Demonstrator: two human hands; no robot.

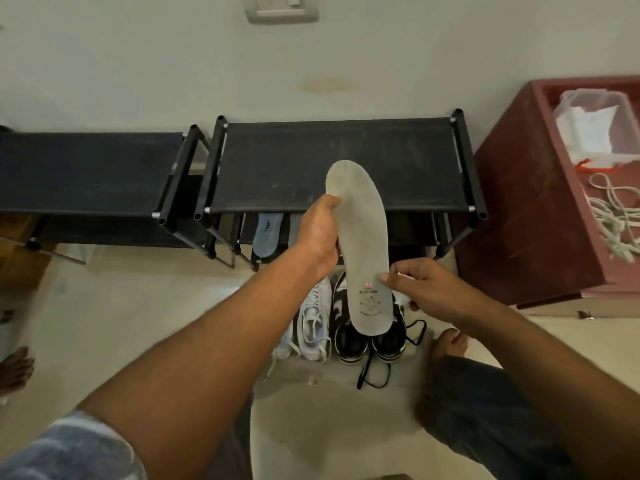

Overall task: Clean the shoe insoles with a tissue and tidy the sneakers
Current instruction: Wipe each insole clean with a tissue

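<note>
Insole (363,237) is held above the black sneakers (367,337), gripped at its edge by the left hand (320,233); tissue (401,300) is pinched in the right hand (426,289) against the heel. Long strokes heel-to-toe are probably best drawn with the insole kept braced.

insole (360,237) print unreadable, tissue (402,300) mostly inside right hand (431,289)

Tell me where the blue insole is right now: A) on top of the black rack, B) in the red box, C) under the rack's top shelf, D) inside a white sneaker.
C: the blue insole shows just below the front edge of the black rack top shelf, left of the left hand that grips the grey insole.
</note>
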